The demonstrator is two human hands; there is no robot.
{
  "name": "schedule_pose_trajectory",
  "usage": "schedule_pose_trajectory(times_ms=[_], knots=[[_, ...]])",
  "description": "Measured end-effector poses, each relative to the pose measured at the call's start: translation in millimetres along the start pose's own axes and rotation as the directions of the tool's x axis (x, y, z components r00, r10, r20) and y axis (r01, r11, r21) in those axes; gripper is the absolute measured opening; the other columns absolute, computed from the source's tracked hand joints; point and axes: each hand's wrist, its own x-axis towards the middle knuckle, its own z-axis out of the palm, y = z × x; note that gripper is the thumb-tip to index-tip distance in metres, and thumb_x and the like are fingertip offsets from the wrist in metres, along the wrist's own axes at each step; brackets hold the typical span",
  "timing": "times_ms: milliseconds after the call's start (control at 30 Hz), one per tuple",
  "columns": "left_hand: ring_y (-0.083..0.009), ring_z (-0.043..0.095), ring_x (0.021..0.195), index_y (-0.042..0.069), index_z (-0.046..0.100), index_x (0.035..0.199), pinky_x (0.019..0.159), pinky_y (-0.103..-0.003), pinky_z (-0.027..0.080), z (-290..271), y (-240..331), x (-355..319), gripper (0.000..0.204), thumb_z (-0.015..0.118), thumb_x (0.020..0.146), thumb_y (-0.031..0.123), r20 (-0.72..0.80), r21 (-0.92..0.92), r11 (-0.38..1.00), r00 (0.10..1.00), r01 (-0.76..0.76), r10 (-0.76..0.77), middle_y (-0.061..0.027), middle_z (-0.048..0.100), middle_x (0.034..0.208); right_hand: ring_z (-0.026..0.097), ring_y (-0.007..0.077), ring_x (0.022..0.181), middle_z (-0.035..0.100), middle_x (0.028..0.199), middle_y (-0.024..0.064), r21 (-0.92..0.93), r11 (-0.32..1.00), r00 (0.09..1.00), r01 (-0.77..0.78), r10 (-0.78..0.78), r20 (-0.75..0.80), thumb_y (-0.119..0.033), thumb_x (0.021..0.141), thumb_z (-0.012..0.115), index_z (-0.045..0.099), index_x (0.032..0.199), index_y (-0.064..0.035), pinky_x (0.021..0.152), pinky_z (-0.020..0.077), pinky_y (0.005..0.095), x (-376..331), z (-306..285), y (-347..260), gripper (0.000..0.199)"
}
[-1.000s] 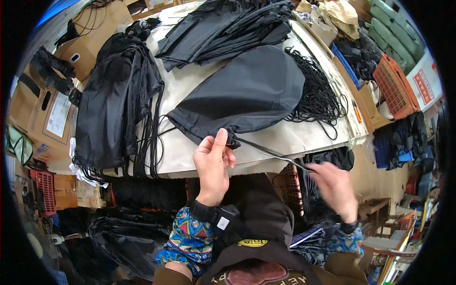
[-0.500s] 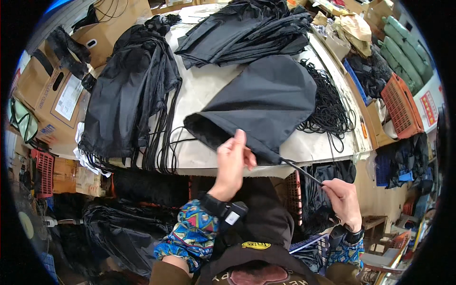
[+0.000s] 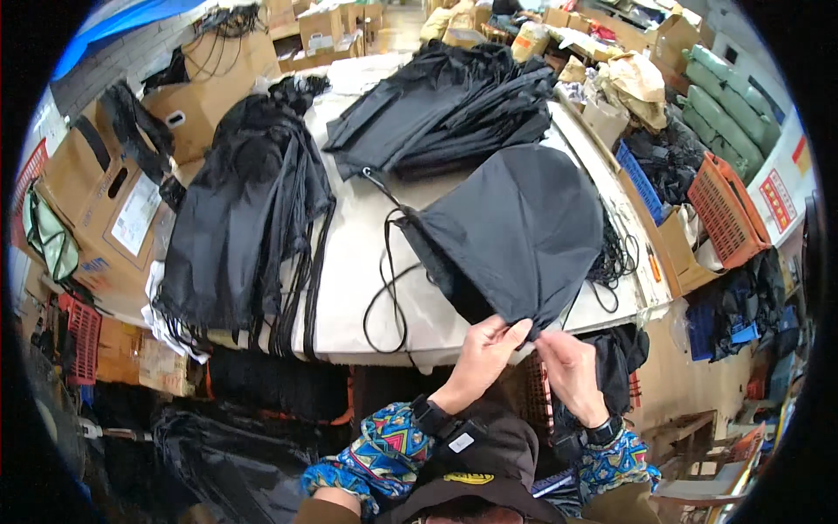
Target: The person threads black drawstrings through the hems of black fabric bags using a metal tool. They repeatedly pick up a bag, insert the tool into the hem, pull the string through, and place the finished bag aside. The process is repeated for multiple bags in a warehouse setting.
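A black drawstring bag point(image 3: 524, 227) lies spread on the white worktable, its mouth sagging open toward the lower left. At its near corner the cloth is gathered, and my left hand point(image 3: 484, 358) pinches it between thumb and fingers. My right hand point(image 3: 572, 367) is closed right beside that corner, fingertips together on the bag's cord; the fingers mostly hide what they grip. From the opposite corner a black cord point(image 3: 394, 301) runs out and loops loosely on the tabletop left of the bag.
Black bags with hanging cords point(image 3: 236, 227) are heaped at the table's left. Another pile of black bags point(image 3: 445, 105) lies at the back. Loose black cords point(image 3: 618, 262) show behind the bag's right side. Cardboard boxes point(image 3: 105, 218) stand left; an orange basket point(image 3: 729, 210) is at right.
My right hand has moved up and left from the stretched cord to the bag's corner. My left hand has gone right from the mouth to that corner. A cord loop now shows at left.
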Motion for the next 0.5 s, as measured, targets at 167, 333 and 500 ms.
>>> schedule_pose_trajectory(times_ms=[167, 333, 500], knots=[[-0.0014, 0.038, 0.059, -0.003, 0.057, 0.086, 0.048, -0.023, 0.033, -4.0, 2.9, 16.8, 0.014, 0.058, 0.090, 0.010, -0.018, 0.375, 0.871, 0.937, -0.318, 0.350, 0.0041, 0.046, 0.064, 0.057, 0.0293, 0.081, 0.063, 0.090, 0.0118, -0.214, 0.926, 0.943, 0.310, -0.328, -0.055, -0.009, 0.080, 0.066, 0.063, 0.100, -0.0013, 0.072, 0.0464, 0.0369, 33.1, -39.6, -11.7, 0.021], [-0.0354, 0.059, 0.057, 0.004, 0.059, 0.090, 0.049, -0.044, 0.045, -14.3, 9.1, 21.1, 0.009, 0.058, 0.083, 0.010, 0.387, 0.841, 0.172, 0.792, -0.513, 0.471, -0.0186, 0.058, 0.067, 0.050, 0.0223, 0.111, 0.055, 0.126, 0.0138, 0.192, 0.919, 0.881, 0.344, -0.245, -0.406, -0.016, 0.092, 0.054, 0.030, 0.141, 0.0017, 0.095, 0.0378, 0.0336, 64.9, -90.6, -57.0, 0.058], [-0.0269, 0.062, 0.067, 0.012, 0.062, 0.091, 0.060, -0.040, 0.048, -37.8, 1.5, 18.8, 0.015, 0.057, 0.077, 0.012, 0.578, 0.816, -0.220, 0.761, -0.534, 0.296, -0.0081, 0.060, 0.071, 0.056, 0.0134, 0.097, 0.066, 0.093, 0.0112, 0.560, 0.777, 0.816, 0.289, 0.105, -0.568, -0.013, 0.099, 0.043, 0.057, 0.104, 0.0036, 0.091, 0.0399, 0.0286, 34.8, -86.1, -29.5, 0.022]])
